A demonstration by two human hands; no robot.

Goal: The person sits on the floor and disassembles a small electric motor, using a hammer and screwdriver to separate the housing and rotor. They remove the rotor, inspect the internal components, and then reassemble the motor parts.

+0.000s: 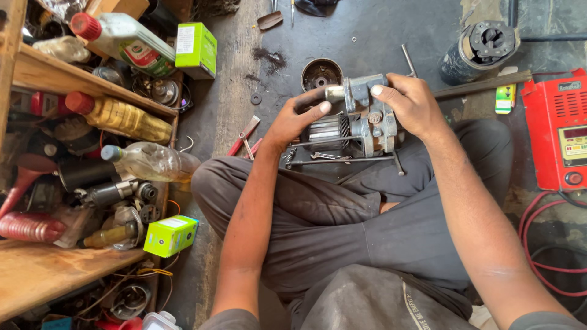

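Dark, oil-stained concrete floor [391, 30] fills the upper middle of the frame, with the seated person's grey trousers [342, 220] across the lower centre. Both hands hold a grey metal motor assembly [361, 125] just above the knees, at centre frame. The left hand [299, 119] wraps around its ribbed left end, fingers curled over the top. The right hand [411, 105] clasps the housing on the right side, thumb pressed on the upper casting. A thin rod [342, 161] lies just under the assembly, possibly part of it, though the view is unclear. A round metal cap [321, 74] sits on the floor just beyond the left hand. Wooden shelves [67, 79] at the left edge carry oil bottles [122, 116] and small parts, with two green boxes [197, 49] near them. A red charger unit [559, 131] stands at the right edge, red cables [538, 244] looping below it.
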